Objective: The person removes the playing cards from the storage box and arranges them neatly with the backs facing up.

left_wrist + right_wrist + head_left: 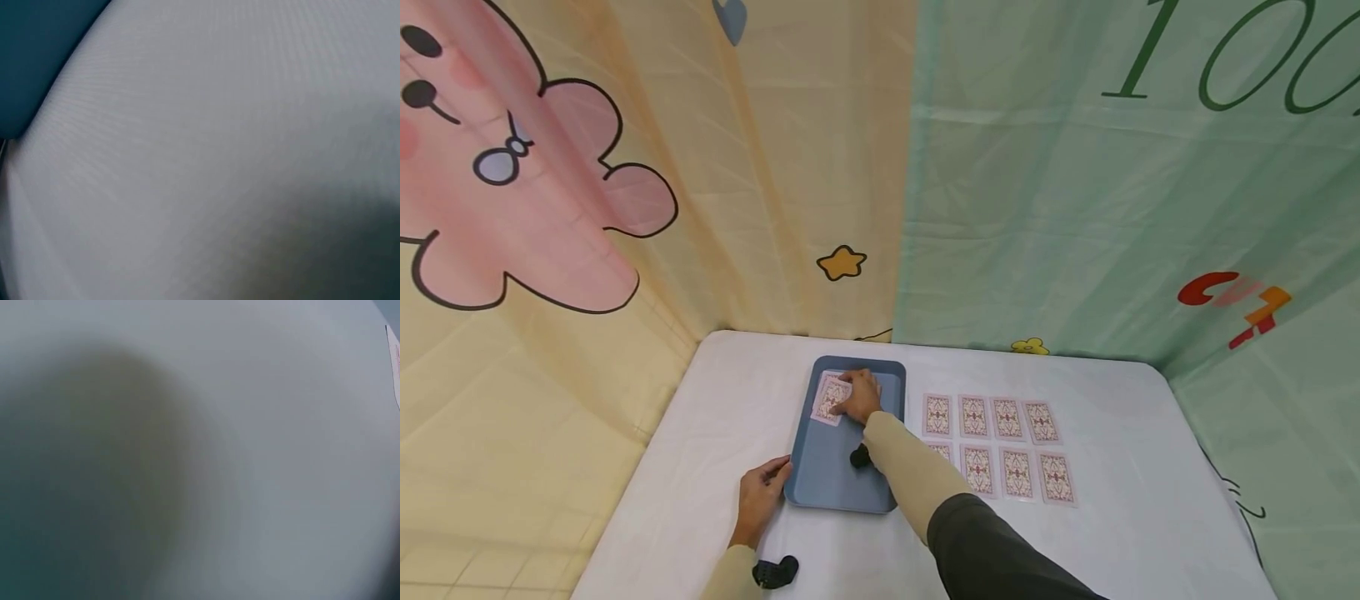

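Observation:
In the head view a blue-grey tray [835, 487] lies on the white table. Playing cards [831, 400] with red patterned backs overlap in its far left part. My right hand [861, 396] reaches over the tray and holds the top card between thumb and fingers at its right side. At the tray's near left edge, my left hand [758, 498] grips the rim with thumb and curled fingers. The left wrist view shows only a tray corner [31, 62] and white cloth. Neither hand shows clearly in the wrist views.
Right of the tray, two rows of face-down cards [1006, 418] lie on the white tablecloth [1150, 500]; my right forearm partly covers the near row's left card. Printed curtains [1037, 208] stand behind the table. A black wrist device [775, 572] sits at my left wrist.

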`<act>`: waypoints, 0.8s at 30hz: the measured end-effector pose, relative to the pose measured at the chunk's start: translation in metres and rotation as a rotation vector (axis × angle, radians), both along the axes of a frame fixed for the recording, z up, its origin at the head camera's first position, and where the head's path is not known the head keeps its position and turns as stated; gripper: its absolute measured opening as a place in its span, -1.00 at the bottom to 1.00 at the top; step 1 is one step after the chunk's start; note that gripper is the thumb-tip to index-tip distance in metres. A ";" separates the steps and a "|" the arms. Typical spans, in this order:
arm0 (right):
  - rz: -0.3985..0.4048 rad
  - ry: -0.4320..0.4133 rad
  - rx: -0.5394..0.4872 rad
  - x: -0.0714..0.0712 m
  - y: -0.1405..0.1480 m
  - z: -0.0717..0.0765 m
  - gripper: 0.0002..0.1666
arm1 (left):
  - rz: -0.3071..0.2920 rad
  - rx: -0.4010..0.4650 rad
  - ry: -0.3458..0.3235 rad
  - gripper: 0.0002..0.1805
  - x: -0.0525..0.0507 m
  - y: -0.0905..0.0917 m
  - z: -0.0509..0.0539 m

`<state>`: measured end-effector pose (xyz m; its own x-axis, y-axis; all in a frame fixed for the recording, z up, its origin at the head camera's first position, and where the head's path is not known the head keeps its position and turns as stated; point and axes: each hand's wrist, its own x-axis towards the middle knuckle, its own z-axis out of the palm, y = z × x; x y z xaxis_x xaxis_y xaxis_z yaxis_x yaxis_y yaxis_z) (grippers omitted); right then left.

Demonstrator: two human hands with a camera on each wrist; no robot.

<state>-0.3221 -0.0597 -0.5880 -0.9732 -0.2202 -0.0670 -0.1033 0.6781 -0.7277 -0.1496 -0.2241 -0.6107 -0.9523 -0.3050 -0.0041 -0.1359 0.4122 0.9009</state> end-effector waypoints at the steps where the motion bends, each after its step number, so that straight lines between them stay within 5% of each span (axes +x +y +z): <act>1: 0.000 -0.002 0.000 0.000 0.001 0.000 -0.30 | 0.001 0.004 -0.002 -0.74 0.000 0.001 0.000; 13: -0.020 -0.117 -0.272 0.006 0.015 0.002 -0.53 | 0.011 -0.010 0.008 -0.74 0.000 0.004 -0.001; 24: -0.008 -0.113 -0.328 0.016 0.029 0.016 -0.72 | 0.001 -0.034 -0.017 -0.72 -0.001 0.002 -0.001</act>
